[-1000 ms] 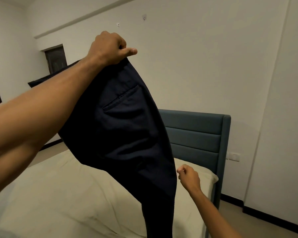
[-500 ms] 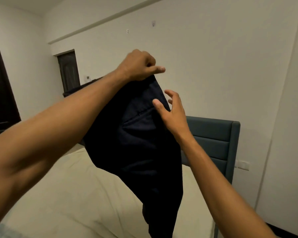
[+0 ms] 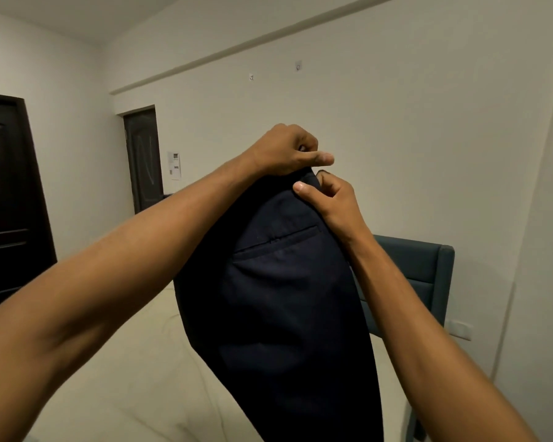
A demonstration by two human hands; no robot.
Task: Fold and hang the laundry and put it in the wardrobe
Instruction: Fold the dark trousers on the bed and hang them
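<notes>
A: Where are the navy trousers hanging?

B: They are hanging in the air over the bed, on the headboard side, back welt pocket facing the camera and the legs dropping out of view below.

A: And each grip?

B: The left hand is clenching the waistband from above. The right hand is pinching the same waistband just beside it, thumb on the near face.

A: How should the step go?

B: I judge they are lining up the waistband for a lengthwise fold. Sliding the right hand along the band until the side seams are meeting, keeping the cloth taut, should be working well.

A: Room to move?

B: The mattress is lying open toward the near edge for laying them down. The wall is standing behind, the dark door well apart at left.
</notes>
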